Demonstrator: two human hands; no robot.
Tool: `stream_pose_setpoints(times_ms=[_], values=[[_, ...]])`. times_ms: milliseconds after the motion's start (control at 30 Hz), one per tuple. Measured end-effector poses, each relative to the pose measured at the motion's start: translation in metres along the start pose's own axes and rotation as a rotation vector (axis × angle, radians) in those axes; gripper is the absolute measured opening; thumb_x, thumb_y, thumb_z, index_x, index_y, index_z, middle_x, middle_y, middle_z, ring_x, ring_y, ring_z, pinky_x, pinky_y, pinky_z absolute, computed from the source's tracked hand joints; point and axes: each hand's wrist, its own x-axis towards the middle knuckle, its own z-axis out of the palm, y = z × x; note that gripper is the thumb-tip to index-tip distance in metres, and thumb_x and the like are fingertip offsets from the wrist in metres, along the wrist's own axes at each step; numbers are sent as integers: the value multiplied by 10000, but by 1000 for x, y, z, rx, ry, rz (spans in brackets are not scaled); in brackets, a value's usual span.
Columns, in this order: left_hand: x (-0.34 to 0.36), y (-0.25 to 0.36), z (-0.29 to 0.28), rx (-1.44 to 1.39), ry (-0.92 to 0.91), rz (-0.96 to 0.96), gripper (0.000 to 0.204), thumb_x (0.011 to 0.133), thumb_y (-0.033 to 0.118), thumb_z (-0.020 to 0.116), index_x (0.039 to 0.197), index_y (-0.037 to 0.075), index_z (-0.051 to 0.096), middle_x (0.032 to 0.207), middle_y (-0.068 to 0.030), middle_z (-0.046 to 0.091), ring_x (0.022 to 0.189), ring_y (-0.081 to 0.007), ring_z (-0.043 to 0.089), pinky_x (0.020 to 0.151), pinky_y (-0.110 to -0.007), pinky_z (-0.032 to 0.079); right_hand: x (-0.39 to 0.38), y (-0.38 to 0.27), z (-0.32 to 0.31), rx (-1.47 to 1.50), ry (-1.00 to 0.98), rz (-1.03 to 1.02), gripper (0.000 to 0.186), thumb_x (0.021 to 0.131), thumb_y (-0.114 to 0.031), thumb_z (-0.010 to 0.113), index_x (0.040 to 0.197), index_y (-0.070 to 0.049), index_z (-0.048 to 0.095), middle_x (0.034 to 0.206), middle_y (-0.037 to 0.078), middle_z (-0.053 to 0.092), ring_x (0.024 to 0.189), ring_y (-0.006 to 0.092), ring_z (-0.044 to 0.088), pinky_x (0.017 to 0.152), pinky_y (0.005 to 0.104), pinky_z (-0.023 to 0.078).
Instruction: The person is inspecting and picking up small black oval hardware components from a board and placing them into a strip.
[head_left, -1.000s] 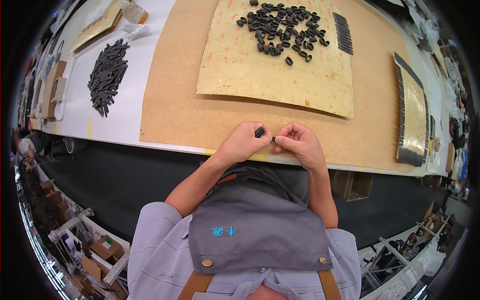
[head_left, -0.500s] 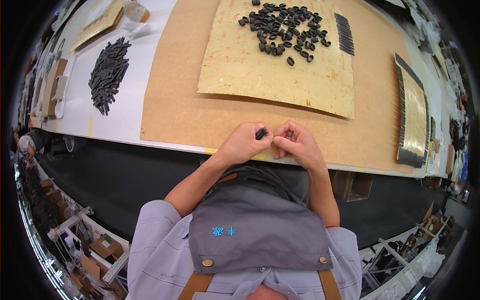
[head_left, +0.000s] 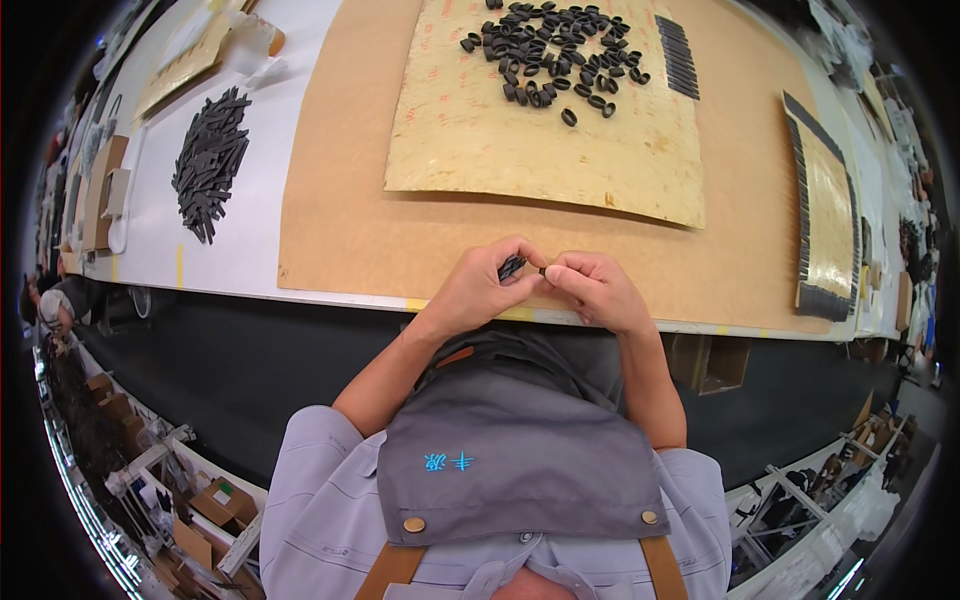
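Just above the table's front edge, my left hand (head_left: 472, 290) is closed round a bundle of short black strips (head_left: 511, 267), whose ends show inside the curled fingers. My right hand (head_left: 607, 292) meets it fingertip to fingertip, with thumb and forefinger pinched on a small black piece (head_left: 543, 271). Most of that piece is hidden by the fingers; it looks like the strips. Farther out, a heap of small black rings (head_left: 562, 52) lies on a yellowish board (head_left: 470, 165). A row of black strips (head_left: 678, 58) lines that board's right edge.
A loose pile of black strips (head_left: 210, 165) lies on the white tabletop at left. At right, a second yellowish board (head_left: 828, 205) has black strips along its edges. Brown paper (head_left: 340, 200) covers the table's middle. Cardboard boxes (head_left: 104, 195) stand at the far left.
My fingers have parted slightly, and a small black piece now shows between my fingertips. My right hand has turned a little. The whole view has shifted slightly.
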Motion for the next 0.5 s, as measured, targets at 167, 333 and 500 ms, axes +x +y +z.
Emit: stream_pose_setpoints(times_ms=[167, 333, 500], values=[[7, -2, 1, -7, 3, -5, 123, 810, 86, 641, 909, 27, 598, 621, 52, 386, 585, -32, 355, 506, -210, 308, -1, -7, -10, 97, -105, -9, 307, 934, -262, 496, 784, -16, 604, 553, -48, 441, 435, 36, 411, 414, 189, 329], [2, 1, -10, 35, 56, 22, 125, 809, 72, 643, 917, 22, 606, 638, 69, 431, 582, -11, 361, 503, -194, 295, 10, -14, -1, -50, -97, 32, 313, 923, -266, 492, 780, -16, 614, 589, -23, 479, 469, 43, 424, 434, 191, 341], [3, -4, -11, 83, -24, 176, 193, 798, 153, 657, 942, 33, 612, 676, -49, 543, 604, -112, 488, 570, -266, 430, 1, 1, 6, -62, 63, -31, 258, 914, -233, 525, 764, -31, 583, 539, -33, 451, 408, 39, 380, 368, 194, 300]])
